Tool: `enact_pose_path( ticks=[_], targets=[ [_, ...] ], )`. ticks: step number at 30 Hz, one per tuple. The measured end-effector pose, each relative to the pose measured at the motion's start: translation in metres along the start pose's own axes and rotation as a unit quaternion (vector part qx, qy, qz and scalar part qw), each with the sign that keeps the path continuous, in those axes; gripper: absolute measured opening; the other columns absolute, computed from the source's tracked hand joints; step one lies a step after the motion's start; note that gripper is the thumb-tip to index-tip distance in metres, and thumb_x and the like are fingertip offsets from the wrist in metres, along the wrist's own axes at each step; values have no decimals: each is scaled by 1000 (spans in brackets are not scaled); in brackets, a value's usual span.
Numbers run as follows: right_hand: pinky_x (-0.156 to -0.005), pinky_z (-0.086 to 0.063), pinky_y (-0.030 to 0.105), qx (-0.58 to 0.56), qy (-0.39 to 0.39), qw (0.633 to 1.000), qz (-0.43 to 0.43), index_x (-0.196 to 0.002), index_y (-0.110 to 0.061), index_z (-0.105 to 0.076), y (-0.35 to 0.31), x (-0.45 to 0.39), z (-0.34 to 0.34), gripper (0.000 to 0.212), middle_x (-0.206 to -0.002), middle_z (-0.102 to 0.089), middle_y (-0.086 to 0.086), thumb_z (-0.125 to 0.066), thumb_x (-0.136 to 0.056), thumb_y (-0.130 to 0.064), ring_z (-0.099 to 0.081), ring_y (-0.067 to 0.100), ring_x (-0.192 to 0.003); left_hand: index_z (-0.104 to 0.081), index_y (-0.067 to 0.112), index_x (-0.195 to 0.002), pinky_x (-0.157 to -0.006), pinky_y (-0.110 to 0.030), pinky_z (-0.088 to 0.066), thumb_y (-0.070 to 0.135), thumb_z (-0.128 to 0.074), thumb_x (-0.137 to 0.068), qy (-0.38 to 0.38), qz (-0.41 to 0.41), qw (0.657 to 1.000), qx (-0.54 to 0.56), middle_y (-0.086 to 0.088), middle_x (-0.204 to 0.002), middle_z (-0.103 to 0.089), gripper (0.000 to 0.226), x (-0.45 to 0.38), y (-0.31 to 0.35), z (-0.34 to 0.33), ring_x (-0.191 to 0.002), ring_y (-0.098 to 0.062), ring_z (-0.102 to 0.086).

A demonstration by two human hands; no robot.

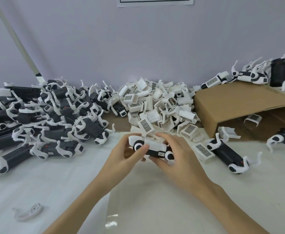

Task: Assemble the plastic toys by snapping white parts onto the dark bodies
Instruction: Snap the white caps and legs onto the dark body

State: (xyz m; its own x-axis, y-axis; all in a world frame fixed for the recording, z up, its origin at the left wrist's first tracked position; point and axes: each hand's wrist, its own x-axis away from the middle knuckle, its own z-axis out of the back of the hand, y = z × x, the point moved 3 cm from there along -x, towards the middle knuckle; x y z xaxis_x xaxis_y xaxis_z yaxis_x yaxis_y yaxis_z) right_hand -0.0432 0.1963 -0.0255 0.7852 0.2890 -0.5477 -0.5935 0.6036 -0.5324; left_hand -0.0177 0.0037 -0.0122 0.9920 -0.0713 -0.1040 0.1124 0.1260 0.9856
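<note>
Both hands hold one toy [152, 150] above the table's middle: a dark body with round white joints and a white cover [155, 144] lying on top of it. My left hand [126, 154] grips the toy's left end, thumb against a round joint. My right hand [177, 152] wraps its right end, fingers over the cover. Behind the hands rises a heap of loose white covers [157, 105]. A big pile of dark bodies with white legs [42, 119] fills the left side.
A tipped cardboard box [239, 107] lies open at the right, with toys [256, 76] stacked on and behind it. Two dark toys [227, 153] [283, 141] and a loose cover [203, 151] lie before the box. A single white leg piece [32, 211] sits near left. Grey wall behind.
</note>
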Motion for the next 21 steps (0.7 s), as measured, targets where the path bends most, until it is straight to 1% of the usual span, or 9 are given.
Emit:
enact_pose_path(
  ticks=[2,4,6,8,11,13,15,18,21],
  targets=[
    [-89,-51,16,-109,-55,989,-82,-134,-50,-50,4,0,-3,60,-113,-56,-24,-68,-80,-68,-57,1,-111,-68,21,-121,-79,-21,-54,49,-73,-91,20,4,999,33,-4,-100,-75,42,-1,-2,1,-85,-20,-71],
    [-88,-59,29,-231,-102,952,-174,-133,-46,-55,9,-2,-4,59,-120,-64,-12,-67,-83,-75,-66,6,-109,-69,15,-120,-81,-23,-54,45,-71,-90,25,9,997,68,-7,-96,-72,43,-2,-6,5,-84,-25,-67],
    [-91,-60,46,-289,-132,926,-206,-131,-36,-63,12,-5,-2,52,-113,-72,-4,-70,-87,-64,-71,15,-105,-68,17,-123,-89,-29,-54,45,-72,-90,19,8,997,75,-9,-104,-75,43,-3,-8,9,-92,-31,-70],
    [-100,-56,47,-317,-162,913,-198,-129,-30,-68,13,-6,1,39,-113,-75,-8,-74,-93,-43,-71,14,-109,-65,26,-130,-99,-32,-54,45,-73,-90,5,-6,999,41,-3,-120,-75,46,-3,-10,13,-111,-27,-71],
    [-101,-56,34,-338,-154,911,-182,-133,-32,-65,18,-7,8,46,-126,-72,-12,-81,-90,-26,-65,7,-123,-49,49,-145,-109,-28,-46,51,-80,-86,-23,-31,995,-88,18,-131,-69,66,-5,-10,19,-128,-6,-61],
    [-99,-57,29,-317,-123,928,-153,-134,-36,-63,19,-8,12,57,-127,-69,-16,-87,-84,-22,-61,4,-126,-43,48,-149,-111,-22,-42,48,-84,-86,-25,-57,988,-144,25,-131,-65,75,-5,-11,21,-131,2,-55],
    [-101,-51,20,-273,-93,953,-96,-134,-34,-61,16,-9,12,64,-129,-65,-17,-91,-80,-19,-56,5,-131,-45,40,-148,-111,-21,-42,52,-79,-83,-1,-75,983,-167,24,-131,-63,75,-5,-14,19,-133,2,-52],
    [-107,-48,24,-188,-57,980,-14,-136,-27,-58,6,-7,9,68,-136,-60,-18,-93,-77,-18,-54,13,-134,-56,38,-136,-98,-18,-46,62,-68,-85,64,-61,986,-140,17,-123,-65,58,-4,-15,14,-124,-1,-57],
    [-114,-43,35,-108,-35,993,42,-142,-26,-54,-1,-6,8,71,-146,-53,-16,-90,-80,-24,-49,15,-140,-66,35,-118,-81,-11,-49,54,-71,-88,72,-49,993,-75,18,-111,-74,36,-7,-18,14,-103,0,-69]
  ],
)
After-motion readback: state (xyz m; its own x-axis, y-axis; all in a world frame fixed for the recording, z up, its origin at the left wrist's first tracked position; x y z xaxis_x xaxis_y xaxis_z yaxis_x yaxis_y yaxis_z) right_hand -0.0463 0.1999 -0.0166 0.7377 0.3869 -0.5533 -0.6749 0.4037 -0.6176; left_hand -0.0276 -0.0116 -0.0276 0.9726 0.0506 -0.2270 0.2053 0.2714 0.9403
